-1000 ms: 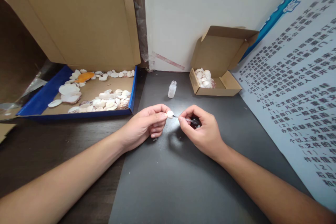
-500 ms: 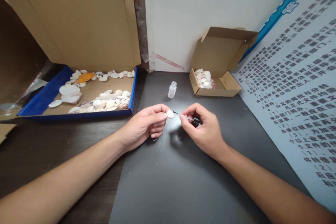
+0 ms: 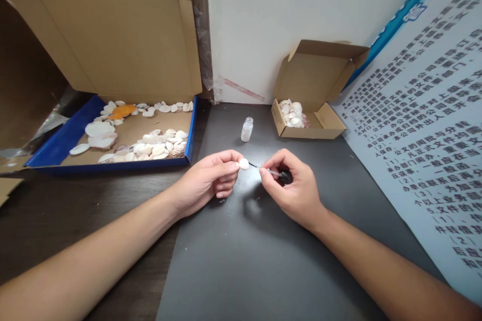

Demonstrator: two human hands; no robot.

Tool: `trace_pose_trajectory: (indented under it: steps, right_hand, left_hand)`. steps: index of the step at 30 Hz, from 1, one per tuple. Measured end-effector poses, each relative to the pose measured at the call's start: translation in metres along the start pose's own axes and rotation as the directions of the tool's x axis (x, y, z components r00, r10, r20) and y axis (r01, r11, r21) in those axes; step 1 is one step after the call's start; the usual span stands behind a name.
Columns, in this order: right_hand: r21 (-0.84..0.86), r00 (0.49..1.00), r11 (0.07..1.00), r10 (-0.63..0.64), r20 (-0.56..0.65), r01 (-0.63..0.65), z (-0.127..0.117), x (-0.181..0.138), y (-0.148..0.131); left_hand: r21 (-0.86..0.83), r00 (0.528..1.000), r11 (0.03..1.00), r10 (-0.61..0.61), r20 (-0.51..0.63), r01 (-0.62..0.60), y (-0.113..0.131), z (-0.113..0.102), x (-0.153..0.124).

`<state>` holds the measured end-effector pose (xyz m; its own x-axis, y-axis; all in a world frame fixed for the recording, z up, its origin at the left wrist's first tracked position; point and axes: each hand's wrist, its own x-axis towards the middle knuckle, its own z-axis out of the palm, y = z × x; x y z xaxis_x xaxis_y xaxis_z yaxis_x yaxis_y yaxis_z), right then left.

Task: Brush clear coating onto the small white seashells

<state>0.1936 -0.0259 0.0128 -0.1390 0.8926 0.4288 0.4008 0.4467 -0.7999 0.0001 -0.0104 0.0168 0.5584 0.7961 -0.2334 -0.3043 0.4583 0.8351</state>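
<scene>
Between thumb and forefinger, my left hand pinches a small white seashell above the grey mat. My right hand grips a thin brush with a black cap, the kind that closes a small bottle. Its dark tip points left and reaches the shell's right edge; whether it touches cannot be made out. Behind both hands, a small clear bottle with whitish contents stands upright without a cap.
On the left, an open blue-rimmed cardboard box holds many shells and one orange piece. A smaller cardboard box with white shells stands back right. A printed sheet lines the right side, a white panel the back.
The shell has tilted slightly in my left hand. My right hand has shifted a little right, the brush has turned, and its tip now lies at the shell's edge.
</scene>
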Motion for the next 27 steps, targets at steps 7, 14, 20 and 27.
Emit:
trace_pose_trajectory:
  steps: [7,14,20,27]
  right_hand:
    - [0.028,0.998,0.999,0.014,0.066,-0.016,0.0011,-0.0003,0.0011]
    - [-0.001,0.996,0.999,0.038,0.076,-0.038,0.0009,0.0008,0.0013]
    - [-0.031,0.999,0.998,0.046,-0.011,-0.046,0.0,0.0006,0.0032]
    - [-0.017,0.999,1.0,0.012,0.044,-0.012,0.0,-0.001,0.0032]
  left_hand:
    - [0.031,1.0,0.999,0.012,-0.011,-0.012,0.0006,0.0016,-0.0006]
    - [0.082,1.0,0.996,0.022,-0.016,-0.021,-0.0004,0.0016,0.0001]
    - [0.102,1.0,0.994,0.027,-0.01,-0.026,-0.002,0.0002,0.0007]
    - [0.109,1.0,0.994,0.019,-0.022,-0.016,-0.0015,0.0008,0.0007]
